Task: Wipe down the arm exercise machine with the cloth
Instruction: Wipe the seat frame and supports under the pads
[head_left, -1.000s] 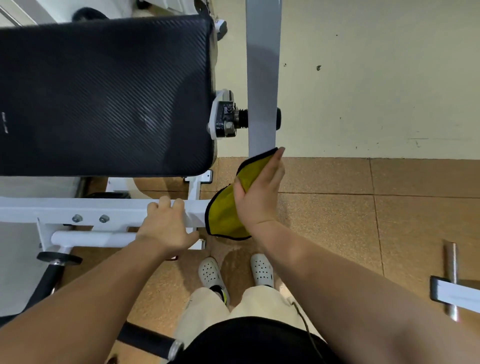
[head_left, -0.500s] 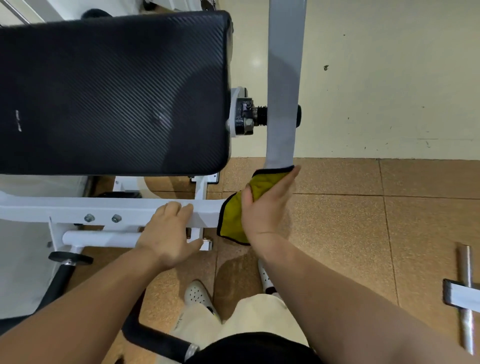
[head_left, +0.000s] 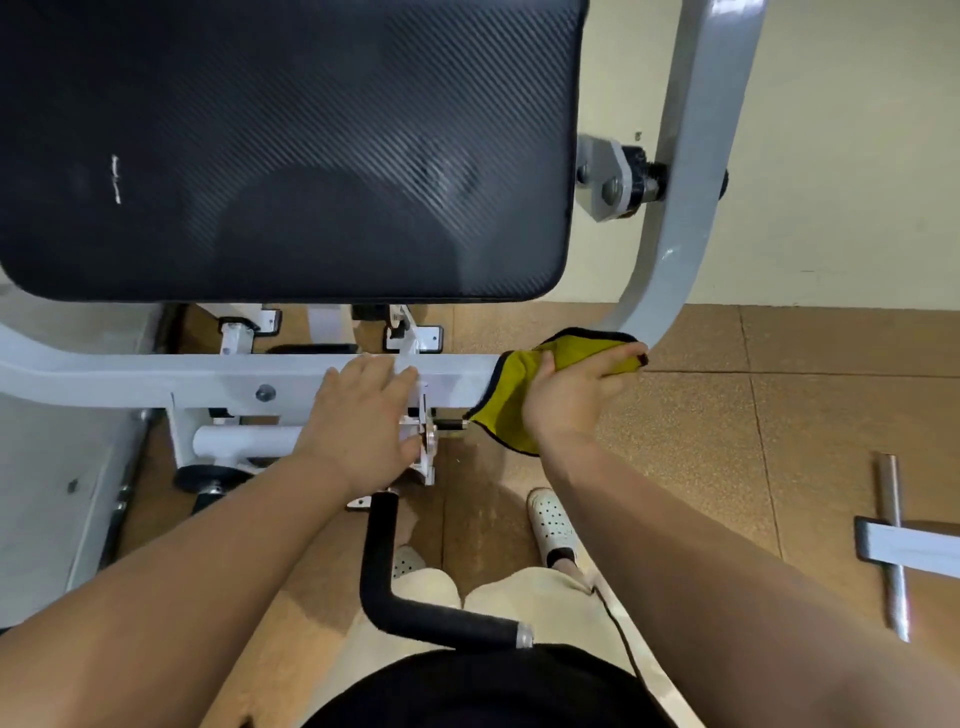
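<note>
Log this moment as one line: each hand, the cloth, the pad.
left hand: flat on white bar | right hand: grips yellow cloth at frame bend | black pad: not touched

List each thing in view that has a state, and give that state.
cloth, pressed over the bend of the grey frame
right hand, gripping the cloth
left hand, resting on the white crossbar
black pad, held by neither hand
black handle, held by neither hand
</note>
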